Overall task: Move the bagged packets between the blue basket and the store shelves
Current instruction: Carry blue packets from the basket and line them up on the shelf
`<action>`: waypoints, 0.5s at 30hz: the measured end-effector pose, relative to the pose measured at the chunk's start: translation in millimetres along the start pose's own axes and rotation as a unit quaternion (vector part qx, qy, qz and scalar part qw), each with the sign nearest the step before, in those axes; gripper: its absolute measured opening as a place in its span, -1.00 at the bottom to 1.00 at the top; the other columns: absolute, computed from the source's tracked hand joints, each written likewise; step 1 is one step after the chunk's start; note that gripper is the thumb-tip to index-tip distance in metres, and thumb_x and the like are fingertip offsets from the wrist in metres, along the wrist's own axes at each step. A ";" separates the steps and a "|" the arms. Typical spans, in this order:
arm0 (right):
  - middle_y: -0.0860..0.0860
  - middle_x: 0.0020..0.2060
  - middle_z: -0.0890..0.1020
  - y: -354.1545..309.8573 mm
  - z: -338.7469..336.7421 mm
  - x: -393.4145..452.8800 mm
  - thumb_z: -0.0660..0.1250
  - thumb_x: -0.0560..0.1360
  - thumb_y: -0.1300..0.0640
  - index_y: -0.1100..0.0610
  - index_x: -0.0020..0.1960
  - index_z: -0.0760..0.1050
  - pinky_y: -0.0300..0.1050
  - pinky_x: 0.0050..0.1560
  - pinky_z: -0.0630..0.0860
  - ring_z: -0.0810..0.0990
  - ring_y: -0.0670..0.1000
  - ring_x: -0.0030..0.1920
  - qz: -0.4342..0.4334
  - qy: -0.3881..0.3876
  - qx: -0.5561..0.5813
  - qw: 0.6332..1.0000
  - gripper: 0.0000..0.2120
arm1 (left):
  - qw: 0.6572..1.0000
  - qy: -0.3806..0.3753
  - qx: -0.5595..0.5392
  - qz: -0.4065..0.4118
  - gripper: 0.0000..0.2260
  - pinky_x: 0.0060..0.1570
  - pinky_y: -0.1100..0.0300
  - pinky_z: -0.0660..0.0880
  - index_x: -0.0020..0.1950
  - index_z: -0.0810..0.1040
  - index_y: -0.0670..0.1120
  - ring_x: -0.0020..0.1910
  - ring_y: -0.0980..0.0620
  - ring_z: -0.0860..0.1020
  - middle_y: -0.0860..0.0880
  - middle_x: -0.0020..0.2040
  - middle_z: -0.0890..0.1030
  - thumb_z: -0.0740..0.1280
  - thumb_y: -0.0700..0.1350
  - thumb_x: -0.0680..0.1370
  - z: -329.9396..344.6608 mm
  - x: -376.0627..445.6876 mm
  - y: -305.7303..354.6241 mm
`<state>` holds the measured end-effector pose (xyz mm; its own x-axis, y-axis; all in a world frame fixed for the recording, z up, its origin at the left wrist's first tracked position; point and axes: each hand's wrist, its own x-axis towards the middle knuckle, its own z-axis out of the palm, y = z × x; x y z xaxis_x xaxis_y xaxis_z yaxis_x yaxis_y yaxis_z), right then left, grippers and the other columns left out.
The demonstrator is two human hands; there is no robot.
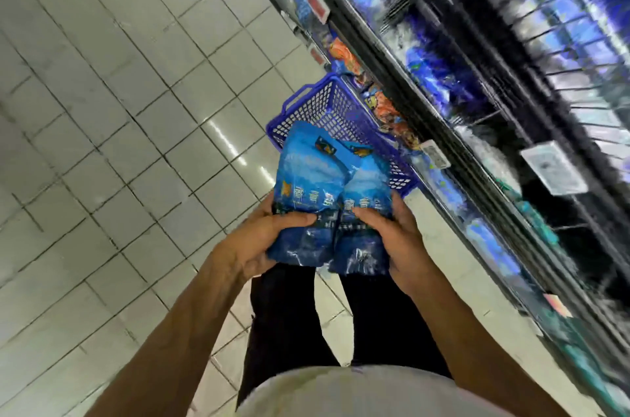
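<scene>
Two blue packets held above the blue basket (344, 130), beside blurred shelves.

The left hand (262, 239) grips the left packet (306, 198), thumb across its front; the right hand (392, 239) grips the right packet (366, 212) likewise. Both sets of fingers curl behind, hidden. The packets touch and cover the basket's near end. The shelves (477, 92) beyond the basket are smeared; their stock is hard to read.
</scene>
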<state>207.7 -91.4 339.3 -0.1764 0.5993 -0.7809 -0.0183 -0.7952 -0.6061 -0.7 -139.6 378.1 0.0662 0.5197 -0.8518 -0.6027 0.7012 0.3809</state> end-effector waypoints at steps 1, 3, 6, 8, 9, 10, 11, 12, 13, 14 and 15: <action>0.00 0.19 0.69 -11.1 1.1 -13.6 0.61 0.26 0.04 -0.09 0.28 0.56 0.30 0.27 0.54 0.66 0.13 0.21 -0.014 -0.003 -0.002 1.000 -0.40 | 1.000 0.013 0.020 0.009 -0.51 -0.27 0.08 0.65 0.22 0.60 -0.10 -0.12 -0.10 0.74 -0.14 0.03 0.74 0.51 -0.28 0.29 9.8 -16.3 5.6; 0.01 0.20 0.69 -32.0 0.8 -37.7 0.59 0.33 0.06 -0.09 0.29 0.56 0.30 0.28 0.53 0.66 0.12 0.22 -0.050 -0.021 -0.004 0.999 -0.46 | 0.996 0.038 0.082 0.027 -0.44 -0.24 0.08 0.66 0.22 0.62 -0.11 -0.12 -0.07 0.74 -0.11 0.01 0.75 0.60 -0.07 0.23 28.8 -45.0 16.1; -0.02 0.20 0.69 -62.3 -0.7 -69.0 0.56 0.39 0.02 -0.11 0.32 0.54 0.26 0.27 0.56 0.66 0.07 0.22 -0.099 -0.035 -0.023 0.994 -0.48 | 0.982 0.060 0.174 0.046 -0.37 -0.02 0.04 0.66 0.11 0.71 -0.06 -0.04 -0.05 0.73 -0.06 0.00 0.76 0.60 0.19 0.12 53.2 -78.0 25.9; -0.03 0.19 0.69 -82.4 -2.3 -83.9 0.56 0.36 -0.01 -0.14 0.30 0.53 0.25 0.25 0.57 0.67 0.05 0.20 -0.126 -0.039 -0.026 0.991 -0.47 | 0.976 0.049 0.200 0.064 -0.52 -0.08 0.13 0.66 0.02 0.75 0.03 -0.03 0.00 0.73 -0.01 -0.01 0.76 0.61 0.18 0.17 67.8 -96.1 30.4; -0.02 0.18 0.69 -91.1 -5.2 -90.1 0.57 0.35 -0.02 -0.14 0.30 0.53 0.26 0.23 0.58 0.67 0.06 0.19 -0.131 -0.038 -0.020 0.990 -0.46 | 0.974 0.041 0.210 0.075 -0.60 -0.11 0.17 0.66 -0.01 0.75 0.07 -0.02 0.01 0.73 0.00 -0.01 0.76 0.61 0.15 0.20 74.7 -103.8 31.7; -0.01 0.18 0.70 -99.3 -8.9 -95.2 0.58 0.34 -0.02 -0.13 0.30 0.53 0.25 0.21 0.59 0.68 0.08 0.19 -0.137 -0.040 -0.015 0.990 -0.45 | 0.971 0.041 0.221 0.087 -0.63 -0.08 0.15 0.66 -0.01 0.75 0.07 -0.01 0.01 0.73 -0.01 -0.02 0.76 0.62 0.12 0.22 81.3 -109.7 33.1; -0.01 0.18 0.69 -106.2 -13.7 -100.2 0.58 0.35 -0.01 -0.13 0.32 0.52 0.20 0.16 0.63 0.68 0.09 0.18 -0.146 -0.046 -0.011 0.988 -0.44 | 0.968 0.047 0.230 0.093 -0.63 -0.02 0.10 0.66 0.01 0.75 0.04 0.00 -0.02 0.73 -0.03 -0.02 0.76 0.62 0.09 0.25 86.2 -114.4 33.7; -0.01 0.19 0.69 -112.1 -18.9 -105.1 0.58 0.37 -0.01 -0.13 0.33 0.50 0.10 0.08 0.66 0.68 0.08 0.18 -0.156 -0.053 -0.009 0.986 -0.44 | 0.966 0.048 0.239 0.091 -0.63 0.05 0.03 0.65 0.05 0.74 -0.01 0.01 -0.05 0.73 -0.05 -0.01 0.76 0.61 0.06 0.30 90.9 -117.7 34.5; -0.03 0.19 0.69 -117.0 -24.5 -110.9 0.58 0.38 -0.01 -0.15 0.33 0.50 -0.02 0.01 0.67 0.69 0.07 0.17 -0.165 -0.057 -0.009 0.985 -0.45 | 0.963 0.045 0.251 0.086 -0.65 0.09 0.00 0.64 0.09 0.72 -0.03 0.01 -0.06 0.73 -0.06 0.00 0.76 0.60 0.02 0.35 95.2 -120.7 35.4; -0.03 0.18 0.69 -120.7 -30.4 -116.6 0.58 0.39 0.00 -0.16 0.31 0.52 -0.08 -0.02 0.66 0.69 0.05 0.16 -0.171 -0.058 -0.006 0.983 -0.47 | 0.960 0.038 0.267 0.082 -0.69 0.09 0.00 0.64 0.11 0.70 -0.04 0.01 -0.06 0.73 -0.06 0.01 0.75 0.58 -0.02 0.40 99.1 -123.2 36.3; -0.02 0.17 0.70 -123.8 -36.0 -121.6 0.58 0.39 0.01 -0.16 0.28 0.54 -0.08 -0.02 0.66 0.70 0.06 0.15 -0.175 -0.059 0.003 0.983 -0.51 | 0.956 0.029 0.281 0.079 -0.72 0.06 0.05 0.65 0.11 0.69 -0.04 0.01 -0.04 0.73 -0.06 0.01 0.75 0.57 -0.04 0.43 102.6 -125.2 38.1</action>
<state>266.9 -62.5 503.8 -0.2703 0.8220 -0.5012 -0.1045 -0.5425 -0.8335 49.7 -127.9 536.2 -0.0443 0.6245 -0.7798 -0.0789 0.7759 0.6259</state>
